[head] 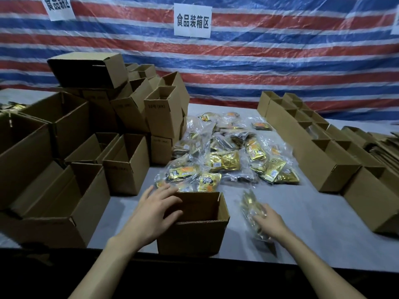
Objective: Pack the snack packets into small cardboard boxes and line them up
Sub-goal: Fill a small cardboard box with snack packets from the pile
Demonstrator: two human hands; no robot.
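A small brown cardboard box (194, 231) is standing open at the near edge of the grey tabletop (313, 229), directly in front of the person. The left hand (155, 210) is resting over the left rim of this box with its fingers spread, and the thumb is reaching over the opening. Just to the right of the box, the right hand (269, 222) is gripping a clear plastic bag of gold snack packets (251, 207); this bag is blurred, so I cannot tell exactly how the fingers are closing on it. The bag is staying outside the box, beside its right wall. Behind the box, in the middle of the tabletop, a pile of bagged gold and orange snack packets (226, 154) is lying loosely. On the right side, a row of open brown cardboard boxes (313, 152) is running from the far edge towards the near edge, each box touching the next one. Further right, flat folded cardboard sheets (386, 145) are lying in a stack. On the left side, a heap of empty brown cardboard boxes (129, 108) is standing in disorder, some tilted on top of others. A red, white and blue striped plastic sheet (269, 61) is hanging behind, with a white paper sign (192, 20) on it.
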